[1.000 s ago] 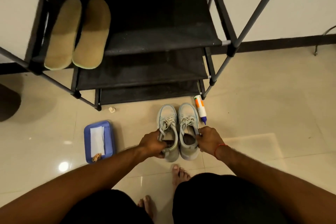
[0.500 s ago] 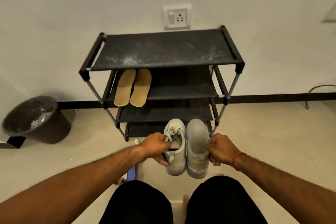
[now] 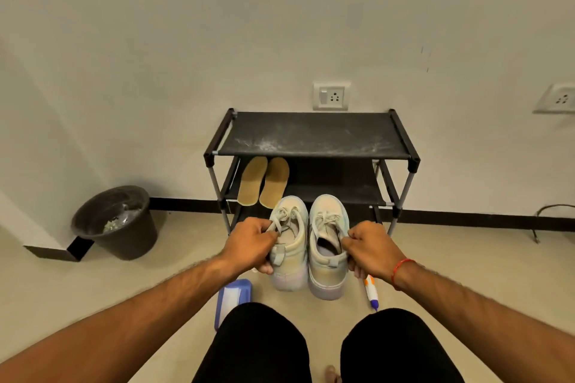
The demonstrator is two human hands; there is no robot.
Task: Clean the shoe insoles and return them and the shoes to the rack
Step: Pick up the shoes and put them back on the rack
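Single head view, high, facing wall, rack point(image 3: 314, 137) near centre.

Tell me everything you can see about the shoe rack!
The shoe rack is black, with cloth-looking shelves on grey poles joined by black corner pieces. It stands upright on the floor against the wall, under a socket. Its top shelf holds no shoes and looks dusty, with whitish smears. On the second shelf, at the left side, lie two tan insoles side by side. Lower shelves are mostly hidden behind the shoes, which the two hands hold up in front of it.
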